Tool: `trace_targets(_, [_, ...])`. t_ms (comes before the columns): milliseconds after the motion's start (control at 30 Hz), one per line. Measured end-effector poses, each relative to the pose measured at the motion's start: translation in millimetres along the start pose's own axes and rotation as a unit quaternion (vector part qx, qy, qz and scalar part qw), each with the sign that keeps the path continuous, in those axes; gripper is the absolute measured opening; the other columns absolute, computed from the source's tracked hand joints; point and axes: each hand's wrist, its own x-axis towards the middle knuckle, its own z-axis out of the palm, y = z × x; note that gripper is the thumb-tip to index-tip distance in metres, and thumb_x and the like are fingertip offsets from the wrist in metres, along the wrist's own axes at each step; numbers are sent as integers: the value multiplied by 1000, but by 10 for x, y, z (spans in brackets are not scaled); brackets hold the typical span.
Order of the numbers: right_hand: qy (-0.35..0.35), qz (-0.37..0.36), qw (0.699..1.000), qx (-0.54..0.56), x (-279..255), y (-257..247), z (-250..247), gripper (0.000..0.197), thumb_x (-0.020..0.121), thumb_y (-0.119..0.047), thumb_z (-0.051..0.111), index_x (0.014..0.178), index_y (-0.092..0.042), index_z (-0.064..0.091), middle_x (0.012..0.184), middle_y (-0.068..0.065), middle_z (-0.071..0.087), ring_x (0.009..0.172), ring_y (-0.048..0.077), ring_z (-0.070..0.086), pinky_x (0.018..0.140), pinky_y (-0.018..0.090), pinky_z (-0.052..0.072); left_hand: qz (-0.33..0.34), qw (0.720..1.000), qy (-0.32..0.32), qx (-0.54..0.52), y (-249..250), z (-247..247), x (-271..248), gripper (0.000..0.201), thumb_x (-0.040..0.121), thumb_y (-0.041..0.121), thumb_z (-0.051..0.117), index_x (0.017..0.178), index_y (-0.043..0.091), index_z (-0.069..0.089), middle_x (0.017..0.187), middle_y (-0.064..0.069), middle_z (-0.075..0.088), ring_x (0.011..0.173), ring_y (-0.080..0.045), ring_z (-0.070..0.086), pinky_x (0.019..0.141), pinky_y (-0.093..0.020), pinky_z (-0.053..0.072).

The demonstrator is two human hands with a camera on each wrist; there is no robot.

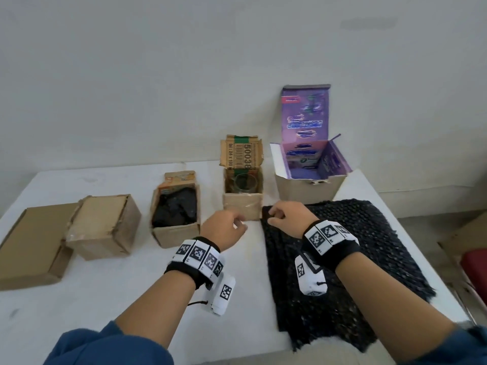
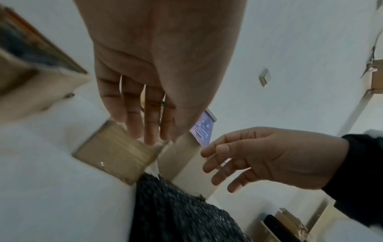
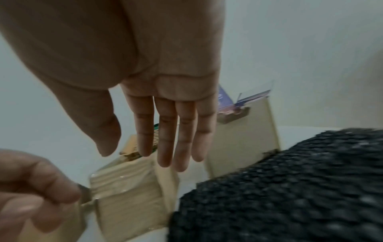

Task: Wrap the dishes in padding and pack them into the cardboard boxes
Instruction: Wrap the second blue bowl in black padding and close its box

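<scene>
While unheld: glass (image 1: 243, 183) beyond both hands (image 1: 253, 222).

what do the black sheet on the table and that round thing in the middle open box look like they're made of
Black sheet: looks like soft padding, bubble wrap or knobbly foam, going by its raised bumps and faint sheen; the frames leave it open.
Round thing: apparently clear glass or plastic; the box wall shows through it.

The head view looks down and forward over the white table (image 1: 105, 299) toward the wall. Each wrist view looks along its palm from close by, fingers mid-frame. All three share the small brown box (image 1: 243, 208) (image 2: 116, 151) (image 3: 128, 194) and black padding (image 1: 342, 259) (image 2: 176, 212) (image 3: 290, 188).
</scene>
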Motion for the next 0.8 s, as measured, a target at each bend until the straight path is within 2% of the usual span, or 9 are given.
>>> trace_targets(100, [-5, 57, 998, -1, -249, 519, -87, 27, 89, -29, 61, 109, -11, 63, 107, 8, 66, 104, 23, 59, 89, 26, 42, -23, 999, -26, -39, 351, 382, -43, 21, 87, 34, 59, 103, 23, 67, 98, 5, 67, 92, -16, 62, 83, -29, 49])
trace_targets(200, [-15, 97, 995, -14, -418, 953, -55, 25, 88, -30, 62, 104, -11, 62, 107, 8, 65, 104, 23, 58, 89, 29, 45, -47, 995, -45, -71, 615, 722, -67, 23, 87, 34, 62, 102, 18, 68, 96, -1, 68, 92, -16, 62, 81, -26, 48])
trace_targets(300, [-28, 100, 995, -6, -525, 1213, 64, 29, 86, -35, 65, 104, -13, 61, 107, 7, 63, 103, 22, 58, 88, 29, 47, -100, 988, -61, -100, 811, 1003, -80, 27, 88, 35, 61, 104, 15, 67, 100, -5, 69, 94, -20, 64, 85, -29, 50])
trace_targets(400, [-33, 101, 994, -1, -596, 1345, 216, 40, 83, -42, 66, 112, -16, 59, 118, 7, 55, 109, 22, 54, 93, 30, 46, -167, 979, -74, -90, 924, 1212, -81, 43, 88, 42, 60, 119, 13, 59, 116, -6, 64, 105, -23, 61, 93, -33, 48])
trace_targets(500, [-32, 94, 995, -5, -647, 1400, 346, 45, 84, -44, 65, 119, -18, 55, 126, 8, 44, 119, 26, 44, 102, 34, 41, -221, 969, -68, -85, 955, 1313, -75, 56, 86, 47, 60, 128, 11, 50, 123, -9, 60, 110, -27, 59, 94, -33, 45])
trace_targets(567, [-21, 81, 996, -12, -680, 1418, 412, 47, 84, -46, 63, 121, -17, 55, 129, 8, 41, 123, 27, 39, 105, 33, 37, -227, 969, -58, -81, 964, 1334, -81, 48, 85, 47, 62, 119, 13, 56, 119, -7, 61, 112, -25, 57, 94, -31, 42])
trace_targets(633, [-10, 71, 997, -11, -712, 1419, 453, 50, 86, -49, 59, 123, -16, 55, 129, 9, 40, 124, 28, 36, 106, 32, 33, -210, 974, -36, -83, 983, 1321, -92, 25, 85, 43, 63, 91, 19, 58, 97, -5, 60, 101, -24, 58, 87, -31, 42])
trace_targets(667, [-7, 69, 998, -3, -721, 1420, 465, 51, 87, -51, 57, 124, -15, 55, 130, 10, 41, 124, 28, 36, 106, 33, 33, -204, 974, -20, -93, 999, 1308, -97, 23, 85, 42, 63, 82, 20, 55, 90, -2, 57, 94, -23, 58, 85, -31, 43])
trace_targets(800, [31, 56, 995, 75, -717, 1374, 415, 56, 90, -58, 44, 123, -15, 56, 127, 12, 53, 122, 30, 43, 106, 36, 34, -178, 954, 21, -239, 1092, 1232, -75, 24, 87, 36, 63, 76, 17, 56, 73, 3, 54, 77, -17, 53, 72, -28, 39])
